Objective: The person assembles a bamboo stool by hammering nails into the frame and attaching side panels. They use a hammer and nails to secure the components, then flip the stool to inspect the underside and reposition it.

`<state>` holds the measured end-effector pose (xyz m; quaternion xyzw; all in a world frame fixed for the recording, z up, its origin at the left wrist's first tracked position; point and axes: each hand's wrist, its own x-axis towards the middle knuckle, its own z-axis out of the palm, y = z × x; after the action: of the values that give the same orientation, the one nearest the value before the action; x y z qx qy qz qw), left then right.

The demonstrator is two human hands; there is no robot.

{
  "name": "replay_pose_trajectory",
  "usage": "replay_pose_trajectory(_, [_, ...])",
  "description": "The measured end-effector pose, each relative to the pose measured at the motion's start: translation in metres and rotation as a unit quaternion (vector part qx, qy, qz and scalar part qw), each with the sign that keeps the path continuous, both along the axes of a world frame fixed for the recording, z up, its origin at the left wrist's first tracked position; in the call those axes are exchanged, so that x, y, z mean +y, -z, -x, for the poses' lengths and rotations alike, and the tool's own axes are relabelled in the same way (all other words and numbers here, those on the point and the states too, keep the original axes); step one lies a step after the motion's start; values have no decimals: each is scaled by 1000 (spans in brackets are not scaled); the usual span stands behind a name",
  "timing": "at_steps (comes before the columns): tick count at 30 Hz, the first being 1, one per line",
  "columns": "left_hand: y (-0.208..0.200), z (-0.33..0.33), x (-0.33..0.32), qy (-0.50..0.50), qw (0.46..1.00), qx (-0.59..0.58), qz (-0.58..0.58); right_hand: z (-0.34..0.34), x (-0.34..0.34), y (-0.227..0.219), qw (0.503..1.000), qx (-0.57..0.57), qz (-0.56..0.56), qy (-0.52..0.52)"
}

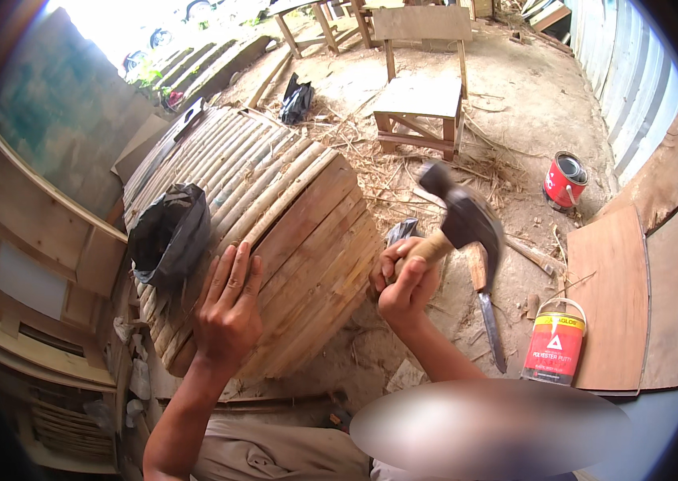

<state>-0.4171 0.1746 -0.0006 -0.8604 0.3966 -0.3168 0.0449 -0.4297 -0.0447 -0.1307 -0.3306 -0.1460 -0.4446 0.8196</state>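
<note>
My right hand [408, 280] is closed round the wooden handle of a claw hammer [467, 218], gripping it close below the dark metal head. The hammer is raised off to the right of a wooden piece [319, 248], made of planks on its near side and a row of peeled round sticks [235, 172] on top. Flat on the edge of this piece lies my left hand [231, 301], fingers stretched out. Just beyond those fingers sits a black plastic bag [169, 234] with its mouth open. Any nail under my left hand is hidden.
A machete-like blade with a wooden handle [490, 321] lies on the ground at right. Near it stand a red can [554, 343] and another open red can [565, 180]. A wooden chair [419, 96] stands beyond, among wood shavings. Plywood sheets [607, 297] lean at right; a wooden frame [50, 248] stands left.
</note>
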Motion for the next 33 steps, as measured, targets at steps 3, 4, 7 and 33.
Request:
replay_pose_trajectory(3, [0,0,0,-4,1000,1,0,-2,2,-2,968,166,164,98])
replay_pose_trajectory(4, [0,0,0,-7,1000,0,-5,-3,1,-2,946,239,209,65])
replay_pose_trajectory(7, [-1,-1,-1,-1,1000,1,-7,-8,-2,-1,973,198,117,-8])
replay_pose_trajectory(33, [0,-4,-1,-1,1000,12,10,-14,-1,-13,953,250,170,-18])
